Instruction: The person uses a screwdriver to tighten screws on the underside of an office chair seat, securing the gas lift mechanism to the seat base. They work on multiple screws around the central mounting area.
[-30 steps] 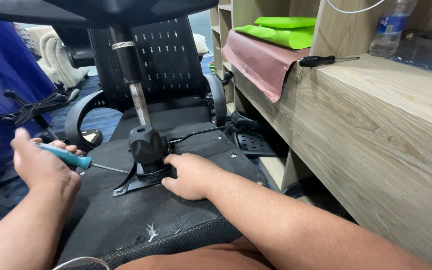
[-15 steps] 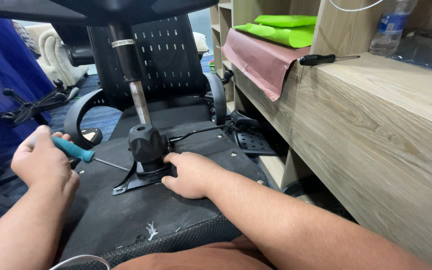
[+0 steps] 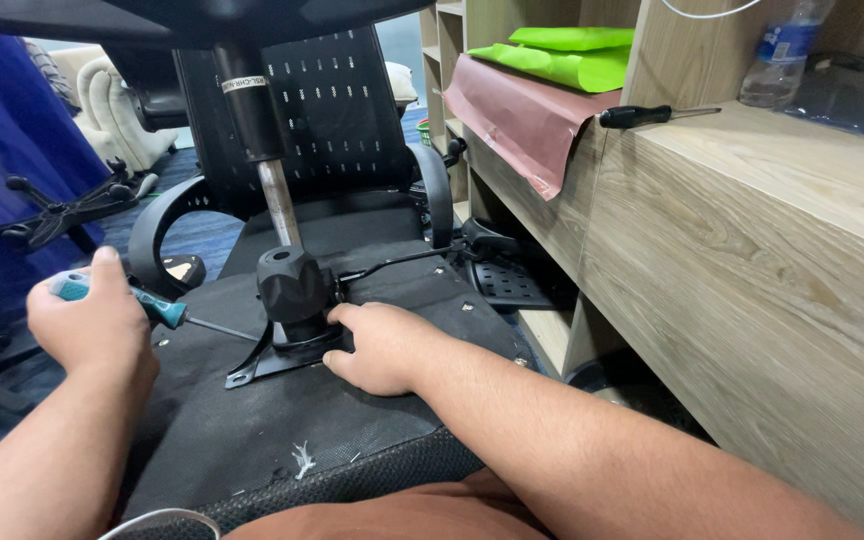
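Gripping: left hand (image 3: 94, 325) wrapped tight round teal screwdriver (image 3: 142, 305), thumb up along handle end, fingers closed on grip
Screwdriver shaft: thin, dark, pointing right toward black metal mounting plate (image 3: 282, 358), tip close to plate's left arm; contact with plate cannot be told
Right hand: (image 3: 380, 347) palm down, pressing on right edge of mounting plate, fingers curled loosely against it, not clamped round anything
Hands relation: apart, one each side of mechanism
Mechanism: black tilt housing (image 3: 293, 284) sitting on plate, silver gas-lift column (image 3: 279, 203) rising from it, tilted slightly, into black sleeve (image 3: 246, 100) above
Lever: thin black rod (image 3: 392, 262) running right from housing, up toward armrest
Seat underside: black fabric panel (image 3: 212, 430), upturned, plate resting on it; small white frayed tuft (image 3: 303, 459) near front edge
Backrest: black mesh (image 3: 332, 110) behind column, curved armrests (image 3: 157, 235) left and right
Right side: wooden cabinet (image 3: 752, 260) close beside seat, well right of hands
On cabinet: second screwdriver, black handle (image 3: 642, 115), lying flat near edge; clear plastic bottle (image 3: 777, 50) behind
Shelf stuff: reddish-brown sheet (image 3: 522, 115) draped over shelf edge, bright green folders (image 3: 572, 55) stacked on top
Left background: blue fabric (image 3: 2, 130), black chair base with castors (image 3: 62, 215) on floor
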